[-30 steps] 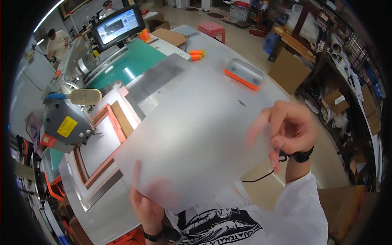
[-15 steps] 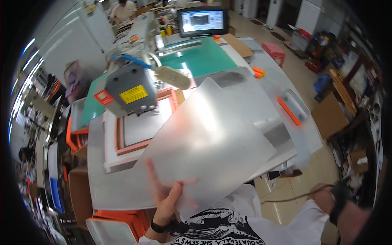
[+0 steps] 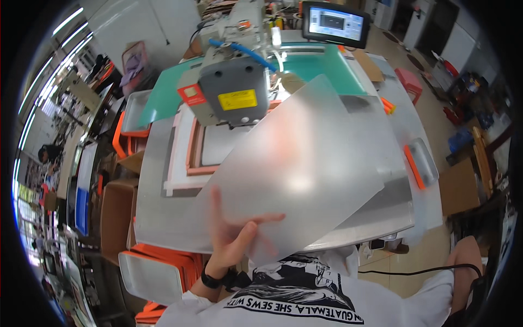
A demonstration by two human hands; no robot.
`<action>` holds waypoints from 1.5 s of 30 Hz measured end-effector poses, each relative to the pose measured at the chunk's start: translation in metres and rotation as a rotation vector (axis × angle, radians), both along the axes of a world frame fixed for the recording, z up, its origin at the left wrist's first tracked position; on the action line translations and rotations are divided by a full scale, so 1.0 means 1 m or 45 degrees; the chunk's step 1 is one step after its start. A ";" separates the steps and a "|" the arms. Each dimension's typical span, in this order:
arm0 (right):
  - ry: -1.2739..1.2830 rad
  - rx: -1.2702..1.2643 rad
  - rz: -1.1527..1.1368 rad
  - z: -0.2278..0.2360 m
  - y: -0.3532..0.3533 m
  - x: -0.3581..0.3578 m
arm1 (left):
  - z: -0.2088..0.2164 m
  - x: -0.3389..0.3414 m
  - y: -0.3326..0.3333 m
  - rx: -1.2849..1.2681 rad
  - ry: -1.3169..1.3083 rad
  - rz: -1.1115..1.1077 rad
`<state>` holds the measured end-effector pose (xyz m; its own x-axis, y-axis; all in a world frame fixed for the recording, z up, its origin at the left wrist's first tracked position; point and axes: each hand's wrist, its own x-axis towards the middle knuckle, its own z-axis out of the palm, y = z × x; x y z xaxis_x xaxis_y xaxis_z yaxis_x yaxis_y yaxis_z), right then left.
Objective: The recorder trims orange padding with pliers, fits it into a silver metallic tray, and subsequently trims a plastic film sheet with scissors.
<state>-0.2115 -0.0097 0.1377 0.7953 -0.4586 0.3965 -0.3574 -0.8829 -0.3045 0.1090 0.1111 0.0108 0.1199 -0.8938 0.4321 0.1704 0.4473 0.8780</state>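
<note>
Sheet (image 3: 310,169), long axis toward upper right

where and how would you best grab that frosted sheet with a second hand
Probably by its right-hand corner, pinched lightly from the right: the frosted sheet looks thin and flat, that corner juts out untouched, and the left hand holds the lower-left edge.
</note>
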 end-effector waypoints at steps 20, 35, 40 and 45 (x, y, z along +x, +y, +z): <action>0.031 0.009 0.042 -0.013 -0.016 -0.004 | 0.017 -0.001 -0.010 0.140 0.241 0.044; 0.042 0.032 0.074 -0.019 -0.019 -0.007 | 0.023 0.005 -0.022 0.170 0.075 -0.164; 0.030 0.010 0.063 -0.015 -0.028 -0.003 | 0.030 -0.010 -0.029 0.154 0.138 -0.138; 0.036 0.021 0.058 -0.018 -0.020 -0.012 | 0.031 -0.020 -0.039 0.083 0.111 -0.114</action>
<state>-0.2237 -0.0296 0.1200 0.8263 -0.4280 0.3661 -0.3259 -0.8935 -0.3091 0.0889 0.0721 0.0421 0.0733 -0.9285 0.3640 0.2843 0.3693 0.8848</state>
